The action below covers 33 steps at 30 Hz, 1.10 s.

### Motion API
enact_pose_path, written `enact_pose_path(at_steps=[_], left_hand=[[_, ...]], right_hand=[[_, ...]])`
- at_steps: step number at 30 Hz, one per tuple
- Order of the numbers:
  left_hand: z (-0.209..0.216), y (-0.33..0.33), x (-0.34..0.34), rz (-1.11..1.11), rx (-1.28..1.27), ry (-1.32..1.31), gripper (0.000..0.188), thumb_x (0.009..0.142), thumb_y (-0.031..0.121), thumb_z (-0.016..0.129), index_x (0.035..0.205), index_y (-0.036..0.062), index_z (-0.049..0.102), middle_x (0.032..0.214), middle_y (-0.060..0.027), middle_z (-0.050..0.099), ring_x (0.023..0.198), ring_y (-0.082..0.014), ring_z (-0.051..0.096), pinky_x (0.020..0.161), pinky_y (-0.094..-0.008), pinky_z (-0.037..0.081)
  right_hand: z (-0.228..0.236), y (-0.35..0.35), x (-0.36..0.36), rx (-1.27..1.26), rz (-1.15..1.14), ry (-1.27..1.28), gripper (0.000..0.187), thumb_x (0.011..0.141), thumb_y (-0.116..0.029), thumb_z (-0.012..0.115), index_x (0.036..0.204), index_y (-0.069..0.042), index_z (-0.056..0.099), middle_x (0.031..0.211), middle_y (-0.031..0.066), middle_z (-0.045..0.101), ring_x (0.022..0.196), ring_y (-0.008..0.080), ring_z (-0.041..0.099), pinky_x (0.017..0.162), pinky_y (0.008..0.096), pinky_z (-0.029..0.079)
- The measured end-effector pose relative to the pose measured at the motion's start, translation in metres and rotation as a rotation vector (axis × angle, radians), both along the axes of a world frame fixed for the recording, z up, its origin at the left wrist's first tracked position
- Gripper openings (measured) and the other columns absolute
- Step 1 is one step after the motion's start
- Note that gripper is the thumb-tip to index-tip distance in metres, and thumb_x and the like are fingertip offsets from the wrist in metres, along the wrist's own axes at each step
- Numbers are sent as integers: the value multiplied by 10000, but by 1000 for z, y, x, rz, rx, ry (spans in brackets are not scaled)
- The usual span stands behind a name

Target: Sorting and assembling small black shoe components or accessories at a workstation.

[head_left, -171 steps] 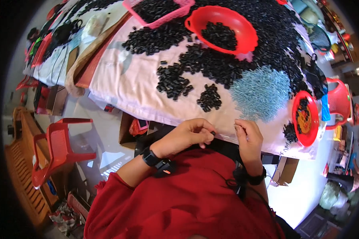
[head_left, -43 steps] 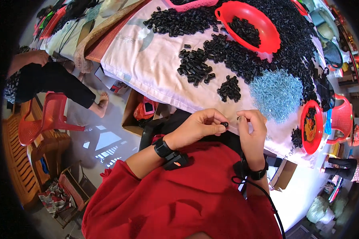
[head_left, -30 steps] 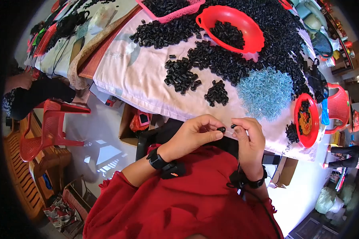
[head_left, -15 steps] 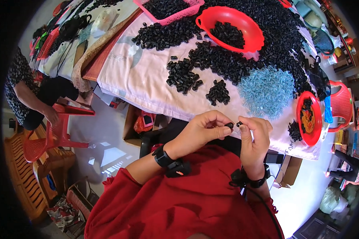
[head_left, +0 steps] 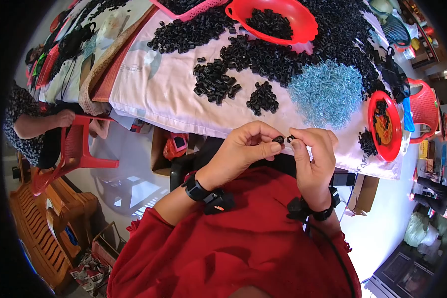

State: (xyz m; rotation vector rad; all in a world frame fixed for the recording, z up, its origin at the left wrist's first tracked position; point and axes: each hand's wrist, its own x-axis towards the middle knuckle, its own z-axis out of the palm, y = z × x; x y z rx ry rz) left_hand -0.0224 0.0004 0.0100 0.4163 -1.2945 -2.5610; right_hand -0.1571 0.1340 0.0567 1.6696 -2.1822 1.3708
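Observation:
Close together above my lap, at the table's near edge, both hands are pinched. My left hand [head_left: 246, 151] grips a small black plastic part [head_left: 279, 139] between thumb and forefinger, its round end turned to the right. My right hand [head_left: 313, 154] pinches another small dark piece [head_left: 290, 139], mostly hidden by the fingertips; a narrow gap separates the two. Beyond them on the cloth lie a small pile of black parts [head_left: 262, 98], a larger pile of black parts [head_left: 214, 82] to its left, and a heap of clear bluish pieces [head_left: 326, 93] to the right.
A red oval basin [head_left: 303, 20] with black parts stands at the back amid a wide black heap. At right, a red tray [head_left: 393, 126] holds black and orange bits. A pink basket [head_left: 196, 11] is far left. Another person [head_left: 32, 124] sits at left by a red chair [head_left: 79, 144].
The view has shifted, so the table and its piles sit higher. My hands keep their pinches, still close together. The person at left has moved an arm up to the red chair's top.

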Motion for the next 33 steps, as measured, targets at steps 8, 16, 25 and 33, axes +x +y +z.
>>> enact_pose_path(at_steps=[8, 16, 25, 33], left_hand=[[4, 1, -2, -41, -52, -46, 260, 970, 116, 705, 1197, 6, 643, 1085, -67, 710, 969, -127, 681, 869, -276, 563], [1, 1, -1, -39, -55, -42, 268, 971, 114, 704, 1204, -3, 641, 1088, -66, 709, 978, -119, 679, 889, -272, 559], [-2, 5, 0, -11, -20, -37, 261, 962, 82, 708, 1192, -18, 637, 1110, -66, 702, 1013, -118, 673, 922, -274, 550], [5, 5, -1, 2, -34, -143, 247, 954, 62, 704, 1176, -29, 643, 1101, -79, 705, 1005, -125, 680, 918, -275, 551]], right_hand=[[-6, 0, 0, 1, 7, 40, 144, 923, -60, 696, 1067, -50, 702, 867, 24, 666, 796, 181, 613, 858, 355, 348], [-8, 0, -1, 26, 14, 61, 147, 911, -50, 703, 1058, -48, 703, 854, 18, 660, 785, 181, 614, 858, 355, 341], [-11, 0, 0, 81, 32, -36, 128, 918, -64, 696, 1045, -55, 707, 853, 28, 652, 775, 191, 605, 850, 356, 344], [-13, 6, -4, 209, 52, 135, 278, 878, -70, 701, 1154, -47, 669, 913, 51, 641, 843, 222, 609, 901, 407, 341]])
